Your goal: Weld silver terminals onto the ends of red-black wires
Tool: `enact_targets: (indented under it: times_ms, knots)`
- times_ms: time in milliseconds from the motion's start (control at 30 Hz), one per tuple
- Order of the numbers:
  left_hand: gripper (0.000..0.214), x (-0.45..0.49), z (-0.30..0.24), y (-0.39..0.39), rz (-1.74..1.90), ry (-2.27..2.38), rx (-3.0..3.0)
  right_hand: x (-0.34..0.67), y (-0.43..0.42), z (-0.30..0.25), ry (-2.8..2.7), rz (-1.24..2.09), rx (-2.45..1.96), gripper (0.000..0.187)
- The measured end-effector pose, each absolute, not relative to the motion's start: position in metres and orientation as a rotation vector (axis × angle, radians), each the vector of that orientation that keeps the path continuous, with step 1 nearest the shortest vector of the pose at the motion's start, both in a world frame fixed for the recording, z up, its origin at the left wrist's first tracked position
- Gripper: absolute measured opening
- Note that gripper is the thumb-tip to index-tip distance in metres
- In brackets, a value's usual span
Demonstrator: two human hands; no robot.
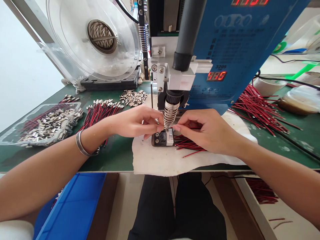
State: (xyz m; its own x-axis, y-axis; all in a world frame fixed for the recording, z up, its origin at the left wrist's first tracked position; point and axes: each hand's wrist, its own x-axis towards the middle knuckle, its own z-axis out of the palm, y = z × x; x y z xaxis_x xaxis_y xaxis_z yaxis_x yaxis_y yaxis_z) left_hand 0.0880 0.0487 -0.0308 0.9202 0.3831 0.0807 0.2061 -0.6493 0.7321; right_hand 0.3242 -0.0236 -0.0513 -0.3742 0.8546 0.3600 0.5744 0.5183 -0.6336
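Observation:
My left hand [140,121], with a metal bangle at the wrist, has its fingers closed just left of the spring-wrapped soldering tip [171,115]. Whatever it pinches is too small to make out. From the other side, my right hand [208,130] pinches thumb and forefinger together close to that tip, on what looks like a red-and-black wire [193,128] running back under the palm. Both sets of fingertips are above a small fixture block [169,137]. Several red-and-black wires [191,144] lie beneath my right hand on a white cloth [152,160].
A blue machine [225,43] with red digits stands behind. On the left are a clear tray [12,136] of metal connectors, a bundle of wires with connectors [100,111], a connector pile [133,97] and a solder reel [75,20]. More wires [260,110] lie at right.

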Motion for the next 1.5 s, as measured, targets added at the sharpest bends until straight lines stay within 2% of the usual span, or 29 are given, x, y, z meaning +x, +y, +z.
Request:
enact_targets:
  times_ms: [733, 1067, 1500]
  knots:
    - [0.015, 0.0873, -0.0316, 0.0503, 0.290, 0.393, 2.296, 0.3236, -0.0248, -0.0509, -2.109, 0.525, -1.154, 0.021]
    - [0.011, 0.0866, -0.0331, 0.0500, 0.296, 0.424, 2.185, 0.3269, -0.0233, -0.0512, -2.220, 0.210, -1.016, 0.020]
    - [0.012, 0.0844, -0.0360, 0.0523, 0.290, 0.397, 2.179, 0.3282, -0.0229, -0.0511, -2.281, 0.174, -0.962, 0.016]
